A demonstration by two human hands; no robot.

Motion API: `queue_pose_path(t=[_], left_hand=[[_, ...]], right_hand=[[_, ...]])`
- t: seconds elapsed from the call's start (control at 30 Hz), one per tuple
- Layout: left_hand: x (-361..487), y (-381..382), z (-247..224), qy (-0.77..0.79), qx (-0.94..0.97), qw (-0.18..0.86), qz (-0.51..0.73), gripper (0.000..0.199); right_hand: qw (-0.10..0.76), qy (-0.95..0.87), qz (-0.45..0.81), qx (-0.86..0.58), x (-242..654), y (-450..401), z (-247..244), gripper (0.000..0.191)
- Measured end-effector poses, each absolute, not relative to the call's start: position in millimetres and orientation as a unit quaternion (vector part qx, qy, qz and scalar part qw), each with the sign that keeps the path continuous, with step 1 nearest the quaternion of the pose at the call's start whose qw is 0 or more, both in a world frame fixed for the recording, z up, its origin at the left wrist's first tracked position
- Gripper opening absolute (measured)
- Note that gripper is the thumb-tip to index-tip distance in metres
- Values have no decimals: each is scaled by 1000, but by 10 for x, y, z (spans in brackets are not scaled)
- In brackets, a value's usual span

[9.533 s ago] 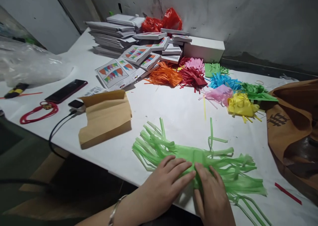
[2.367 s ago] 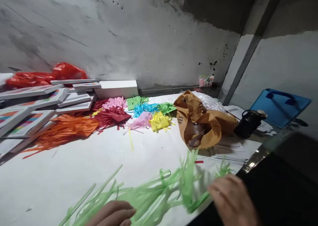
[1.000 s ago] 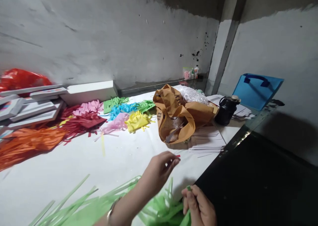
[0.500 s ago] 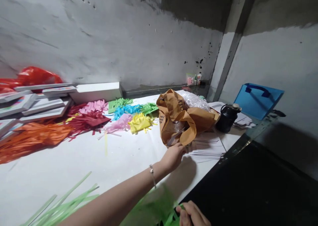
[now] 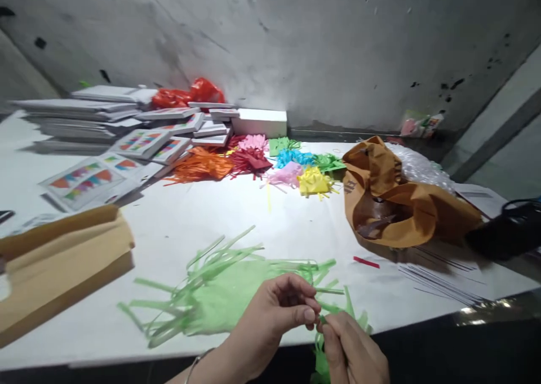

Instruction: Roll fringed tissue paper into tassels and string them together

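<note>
A light green fringed sheet (image 5: 228, 299) lies on the table's front part, its thin strips spreading out on both sides. My left hand (image 5: 281, 316), with a bracelet on the wrist, has its fingers curled and pinched at a green strip by the sheet's right end. Right against those fingertips, my right hand (image 5: 359, 347) grips green strips (image 5: 322, 358), which hang down past the table edge. The spot where both hands meet is small and partly hidden by the fingers.
A brown cloth bag (image 5: 416, 209) stands open at the right, near a small red strip (image 5: 366, 262) and a black bottle (image 5: 507, 232). Fringed bundles, among them orange (image 5: 203, 164) and yellow (image 5: 315, 181), line the back. Stacked boxes (image 5: 84, 119) and an open cardboard box (image 5: 71, 266) occupy the left.
My left hand has come back from the brown bag to beside my right hand, and both are now at the green strips. The view has turned left, showing more of the table.
</note>
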State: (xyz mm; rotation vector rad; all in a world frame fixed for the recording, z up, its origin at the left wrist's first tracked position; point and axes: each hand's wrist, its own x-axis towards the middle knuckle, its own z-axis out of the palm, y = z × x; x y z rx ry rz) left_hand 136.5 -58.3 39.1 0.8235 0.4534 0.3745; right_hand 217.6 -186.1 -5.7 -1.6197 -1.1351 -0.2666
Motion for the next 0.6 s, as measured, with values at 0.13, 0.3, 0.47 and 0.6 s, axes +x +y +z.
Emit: queue_pose_path(t=[0.13,0.3,0.47,0.6], left_hand=[[1103,-441,381,236,405,858,209,30],[823,-332,349,242,451,825,239,22],[617,-275,332,232,585,721,291,19],[540,-205,396,210,663,657,293,16]], right_hand=[[492,-536,-123,-675,2053,-1666,-35,14],[427,-624,-169,-632,2030,-1490,66,14],[357,-709,-120,-597,2068,-1393,267,22],[335,-717,-41,-610,2045,-1378,282,24]])
